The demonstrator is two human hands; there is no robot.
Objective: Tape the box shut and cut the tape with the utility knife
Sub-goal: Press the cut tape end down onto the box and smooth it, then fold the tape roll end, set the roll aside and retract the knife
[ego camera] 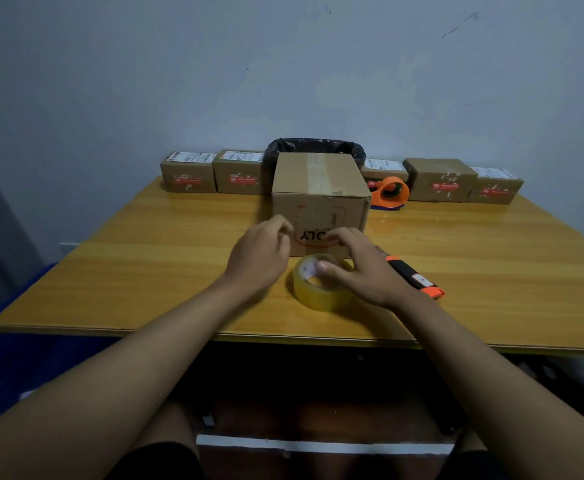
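We record a wooden bench (145,271) with a row of small parcels (188,174) along its far edge. Moving rightward, our left hand (261,252) hovers at the box's near face, fingers (283,225) curled loosely together, pinching nothing we can confirm. The box (320,188) stands centre at 12 o'clock, flaps closed, a tape strip along its top. Our right hand (359,268) rests on the tape roll (318,292) at the box's 6 o'clock, fingers spread over the roll's rim. The utility knife (417,278) lies at the roll's 3 o'clock, untouched. An orange tape dispenser (389,194) sits at the box's 2 o'clock
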